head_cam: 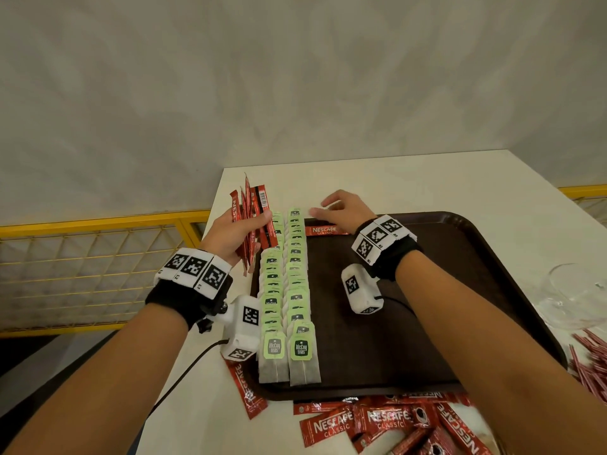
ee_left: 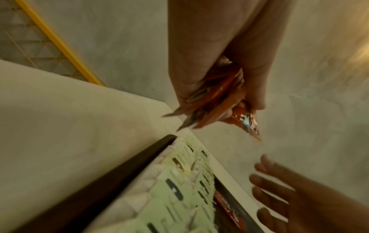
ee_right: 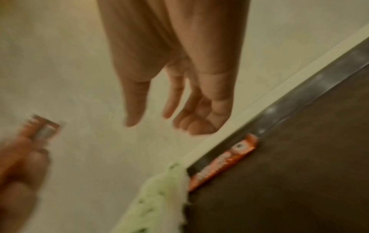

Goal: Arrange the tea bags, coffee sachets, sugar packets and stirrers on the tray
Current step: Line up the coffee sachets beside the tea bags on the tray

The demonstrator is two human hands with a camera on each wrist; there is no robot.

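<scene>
**Coffee sticks in one hand, tea bags in rows on the tray**

The left hand (head_cam: 235, 233) grips a bunch of red coffee sachets (head_cam: 253, 221). The fingers curl round them, and the sticks poke up above the hand and down below it. This hand is over the left edge of the tray, just beside the tea bags.

The right hand (head_cam: 345, 213) holds nothing. Its fingers are loose and spread a little. It is above the far edge of the tray. Right under it, one red Nescafe sachet (head_cam: 325, 230) lies flat on the tray, along the far rim.

The brown tray (head_cam: 460, 257) sits on the white surface (head_cam: 410, 178). Two long rows of tea bags (head_cam: 285, 290) with green tags lie on the left side of the tray. The bags overlap each other from the far rim to the near rim.

More Nescafe sachets (head_cam: 387, 421) lie in a loose pile on the surface, just in front of the tray. One more sachet (head_cam: 248, 389) lies at the near left corner of the tray. Thin red stirrers (head_cam: 588, 366) lie in a heap to the right. A clear glass (head_cam: 578, 293) stands near them, beside the tray.
</scene>
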